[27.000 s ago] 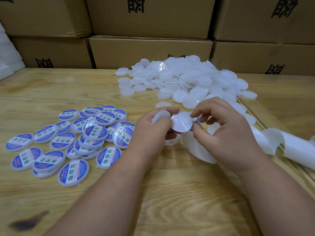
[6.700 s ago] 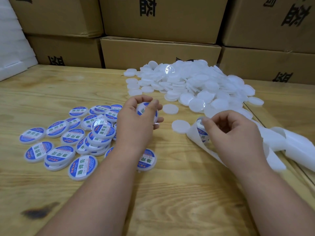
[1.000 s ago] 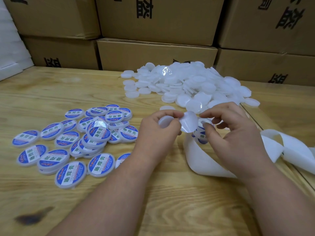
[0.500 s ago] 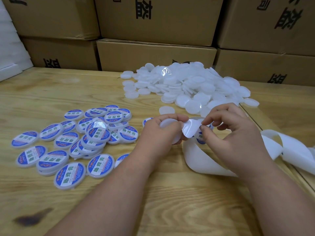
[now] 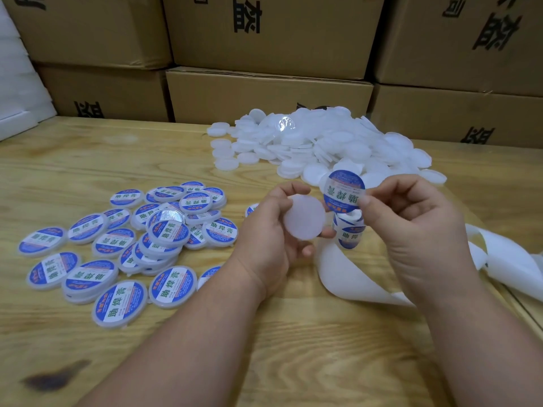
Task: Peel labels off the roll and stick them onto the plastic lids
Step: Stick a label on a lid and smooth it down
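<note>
Stacked brown cardboard boxes (image 5: 269,95) printed with black characters stand along the far edge of your pale wooden table (image 5: 88,160); they are closed, so what they hold cannot be told. On the table's far right lies a heap of plain white round plastic lids (image 5: 320,145), and to your left a spread of lids already bearing blue-and-white labels (image 5: 141,239) (some overlapping, some lying singly). A long ribbon of white backing paper (image 5: 349,277) curls from under your right wrist and trails off to the right, with the small label roll (image 5: 349,227) standing between your hands. Your left hand (image 5: 267,236) holds one bare white round lid (image 5: 304,217) by its rim, thumb above and fingers curled below, its flat face turned up. Your right hand (image 5: 417,227) pinches a round blue-and-white peeled label (image 5: 343,190) by its right edge between thumb and forefinger; the label hangs just above and right of the lid, apart from it.
</note>
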{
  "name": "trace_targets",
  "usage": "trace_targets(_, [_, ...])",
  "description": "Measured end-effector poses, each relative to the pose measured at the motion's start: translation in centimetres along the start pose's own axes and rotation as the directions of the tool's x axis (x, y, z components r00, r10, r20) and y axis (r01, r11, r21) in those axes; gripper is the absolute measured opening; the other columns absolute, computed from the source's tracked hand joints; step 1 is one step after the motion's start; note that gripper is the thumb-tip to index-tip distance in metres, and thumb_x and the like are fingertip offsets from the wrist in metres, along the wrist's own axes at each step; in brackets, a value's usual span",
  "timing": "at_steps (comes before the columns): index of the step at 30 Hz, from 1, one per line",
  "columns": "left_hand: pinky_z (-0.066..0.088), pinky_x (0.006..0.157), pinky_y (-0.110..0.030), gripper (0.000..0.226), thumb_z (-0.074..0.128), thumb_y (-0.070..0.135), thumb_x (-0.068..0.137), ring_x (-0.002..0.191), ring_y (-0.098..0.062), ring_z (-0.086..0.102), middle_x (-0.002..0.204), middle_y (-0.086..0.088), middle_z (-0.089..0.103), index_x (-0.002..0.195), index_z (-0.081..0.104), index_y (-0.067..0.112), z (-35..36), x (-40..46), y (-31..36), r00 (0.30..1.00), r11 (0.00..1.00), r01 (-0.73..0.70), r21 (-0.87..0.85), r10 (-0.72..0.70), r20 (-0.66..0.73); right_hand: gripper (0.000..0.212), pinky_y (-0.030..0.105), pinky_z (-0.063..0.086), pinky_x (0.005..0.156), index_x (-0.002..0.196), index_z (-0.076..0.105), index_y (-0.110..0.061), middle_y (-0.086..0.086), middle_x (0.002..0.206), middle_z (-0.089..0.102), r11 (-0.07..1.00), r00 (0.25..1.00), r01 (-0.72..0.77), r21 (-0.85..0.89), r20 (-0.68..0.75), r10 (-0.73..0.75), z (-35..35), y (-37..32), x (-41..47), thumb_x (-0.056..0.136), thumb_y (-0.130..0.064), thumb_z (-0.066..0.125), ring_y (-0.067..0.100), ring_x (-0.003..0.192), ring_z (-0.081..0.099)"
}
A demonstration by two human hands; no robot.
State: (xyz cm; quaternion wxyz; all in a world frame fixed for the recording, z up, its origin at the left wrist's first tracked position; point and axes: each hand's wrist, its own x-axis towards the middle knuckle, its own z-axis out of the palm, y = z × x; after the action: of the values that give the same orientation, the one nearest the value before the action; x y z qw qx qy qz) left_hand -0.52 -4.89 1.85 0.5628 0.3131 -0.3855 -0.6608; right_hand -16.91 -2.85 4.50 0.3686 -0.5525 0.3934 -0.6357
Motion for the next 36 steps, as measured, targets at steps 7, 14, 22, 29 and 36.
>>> trace_targets(7, [0.026, 0.052, -0.03, 0.032, 0.026, 0.024, 0.102, 0.063, -0.025, 0.061, 0.101, -0.014, 0.072, 0.106, 0.057, 0.018, 0.36, -0.11, 0.01, 0.997, 1.0, -0.026, 0.0, 0.026, 0.07, 0.033, 0.021, 0.049, 0.056, 0.098, 0.051, -0.019, 0.009, 0.08, 0.077, 0.965, 0.958, -0.258, 0.044, 0.144, 0.25, 0.4, -0.22, 0.0, 0.074, -0.015, 0.075, 0.019, 0.06, 0.06])
trace_targets(14, [0.024, 0.054, -0.033, 0.032, 0.041, 0.027, 0.078, 0.063, -0.025, 0.063, 0.111, -0.018, 0.074, 0.105, 0.054, 0.018, 0.61, -0.19, -0.09, 0.991, 0.999, -0.034, 0.022, 0.031, 0.131, 0.026, 0.014, 0.049, 0.053, 0.097, 0.051, -0.015, 0.007, 0.074, 0.077, 0.958, 0.95, -0.279, -0.062, 0.13, 0.285, 0.66, 0.11, -0.24, 0.089, -0.003, 0.072, 0.01, 0.059, 0.069])
trace_targets(22, [0.027, 0.053, -0.032, 0.029, 0.042, 0.023, 0.08, 0.064, -0.026, 0.063, 0.112, -0.016, 0.075, 0.106, 0.054, 0.02, 0.45, 0.04, -0.18, 0.99, 0.997, -0.04, 0.071, 0.03, 0.136, 0.026, 0.014, 0.048, 0.051, 0.097, 0.051, -0.015, 0.007, 0.074, 0.077, 0.954, 0.95, -0.289, -0.084, 0.093, 0.296, 0.73, 0.17, -0.21, 0.089, -0.004, 0.073, 0.01, 0.058, 0.069])
trace_targets(29, [0.035, 0.052, -0.028, 0.028, 0.049, 0.018, 0.079, 0.07, -0.025, 0.066, 0.104, -0.006, 0.077, 0.101, 0.063, 0.029, 0.35, -0.13, -0.36, 0.992, 0.985, -0.065, 0.158, 0.047, 0.118, 0.026, 0.014, 0.048, 0.051, 0.095, 0.052, -0.016, 0.009, 0.075, 0.077, 0.956, 0.956, -0.281, -0.081, 0.067, 0.287, 0.73, 0.32, -0.19, 0.088, -0.004, 0.075, 0.012, 0.058, 0.07])
trace_targets(36, [0.038, 0.052, -0.027, 0.029, 0.049, 0.019, 0.081, 0.072, -0.023, 0.066, 0.098, -0.002, 0.078, 0.092, 0.069, 0.037, 0.39, -0.15, -0.36, 0.992, 0.984, -0.068, 0.163, 0.05, 0.113, 0.025, 0.013, 0.049, 0.053, 0.09, 0.054, -0.014, 0.003, 0.086, 0.08, 0.959, 0.959, -0.272, -0.084, 0.065, 0.278, 0.66, 0.63, -0.13, 0.086, -0.002, 0.076, 0.015, 0.061, 0.073])
